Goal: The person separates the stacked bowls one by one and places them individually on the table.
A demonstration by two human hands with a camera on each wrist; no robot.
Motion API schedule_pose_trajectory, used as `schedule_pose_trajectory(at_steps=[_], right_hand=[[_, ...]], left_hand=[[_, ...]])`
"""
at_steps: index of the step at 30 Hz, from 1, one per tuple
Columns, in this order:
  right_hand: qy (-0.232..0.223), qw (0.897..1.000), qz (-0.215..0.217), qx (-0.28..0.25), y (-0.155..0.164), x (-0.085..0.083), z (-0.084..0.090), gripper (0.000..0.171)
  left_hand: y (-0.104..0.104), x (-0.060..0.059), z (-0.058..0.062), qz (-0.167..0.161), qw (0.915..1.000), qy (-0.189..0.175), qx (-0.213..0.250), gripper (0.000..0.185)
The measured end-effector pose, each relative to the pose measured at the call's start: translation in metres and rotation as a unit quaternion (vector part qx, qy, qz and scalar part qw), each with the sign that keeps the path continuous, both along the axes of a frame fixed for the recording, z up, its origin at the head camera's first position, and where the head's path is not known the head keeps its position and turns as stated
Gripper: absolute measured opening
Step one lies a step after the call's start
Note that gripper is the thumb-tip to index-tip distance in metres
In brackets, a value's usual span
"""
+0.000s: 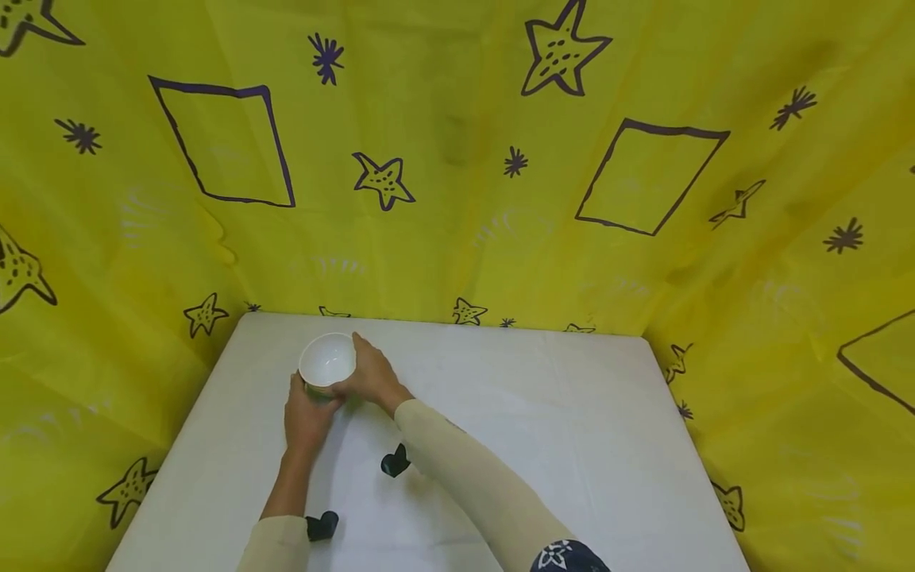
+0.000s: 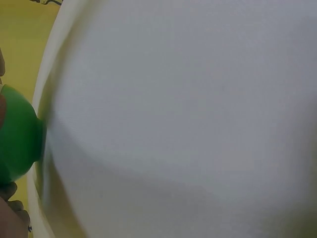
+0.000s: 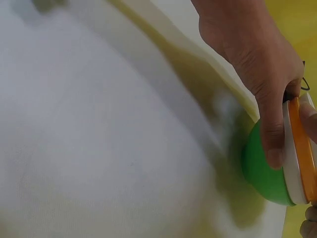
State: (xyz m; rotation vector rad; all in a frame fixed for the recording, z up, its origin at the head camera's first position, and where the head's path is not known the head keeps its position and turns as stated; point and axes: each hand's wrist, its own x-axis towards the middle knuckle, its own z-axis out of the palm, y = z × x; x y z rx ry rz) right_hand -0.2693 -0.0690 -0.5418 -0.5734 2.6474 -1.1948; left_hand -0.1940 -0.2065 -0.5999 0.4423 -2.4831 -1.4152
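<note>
White inside and green outside, a bowl point(image 1: 327, 360) stands on the far left part of the white table point(image 1: 543, 445) in the head view, close to the back edge. The left hand point(image 1: 307, 413) cups its near side from below the rim, and the right hand point(image 1: 372, 373) wraps its right side, fingers point(image 1: 357, 343) reaching up along the rim. Both arms wear pale sleeves point(image 1: 472, 477). Yellow cloth point(image 1: 457, 159) printed with dark stars and squares hangs behind and to both sides of the table.

From the left wrist, the bowl's point(image 2: 17, 134) green wall shows at the left edge against the blurred white table point(image 2: 188, 119). Fingertips point(image 2: 12, 218) appear at the lower left corner; how they lie on the bowl cannot be told from here.

From the right wrist, the bowl point(image 3: 262, 173) shows a green body, a white band and an orange stripe at the rim. The left hand point(image 3: 247, 54) comes down from above, its fingers point(image 3: 270, 129) held together and curved over the rim onto the green wall. A fingertip of the right hand point(image 3: 308, 229) shows at the lower right corner, beside the rim.
</note>
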Motion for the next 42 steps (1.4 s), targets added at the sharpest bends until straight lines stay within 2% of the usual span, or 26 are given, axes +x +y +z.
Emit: schedule_pose_trajectory(at_steps=[5,9,31,42], right_hand=[[0.009,1.0,0.002,-0.017,0.0,-0.001,0.0,0.091],[0.012,1.0,-0.001,-0.019,0.001,-0.001,0.001,0.086],[0.04,0.999,0.013,-0.02,0.008,-0.003,0.005,0.097],[0.039,0.996,0.001,-0.08,0.022,-0.001,0.016,0.097]], left_hand=[[0.0,-0.002,-0.002,0.01,0.9999,0.008,-0.008,0.091],[0.001,-0.002,-0.001,0.014,0.9998,0.01,-0.012,0.089],[0.001,0.0,0.001,0.007,0.9999,0.009,-0.005,0.09],[-0.004,-0.004,-0.007,0.007,0.9999,0.007,-0.013,0.096]])
